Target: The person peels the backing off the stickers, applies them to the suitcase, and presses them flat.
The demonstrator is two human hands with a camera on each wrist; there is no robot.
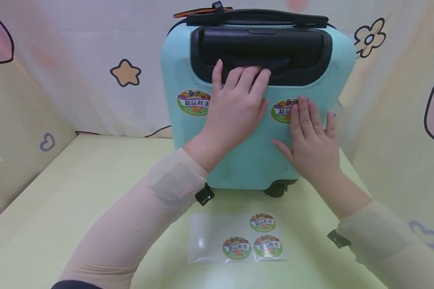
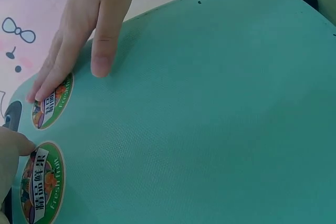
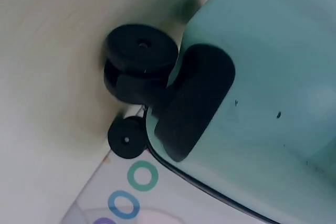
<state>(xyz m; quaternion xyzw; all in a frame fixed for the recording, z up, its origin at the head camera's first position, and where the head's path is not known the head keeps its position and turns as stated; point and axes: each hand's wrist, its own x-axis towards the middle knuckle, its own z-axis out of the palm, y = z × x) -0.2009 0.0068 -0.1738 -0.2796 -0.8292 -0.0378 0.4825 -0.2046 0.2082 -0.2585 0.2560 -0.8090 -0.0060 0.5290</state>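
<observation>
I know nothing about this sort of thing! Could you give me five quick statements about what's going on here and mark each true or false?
1. The right hand's fingers cover part of a sticker on the suitcase. True.
2. The suitcase is bright red. False: it is turquoise.
3. The sheet holds three stickers. True.
4. The sheet lies on top of the suitcase. False: it lies on the table.
5. The left hand touches the sheet. False: the left hand is at the suitcase's black recess.
</observation>
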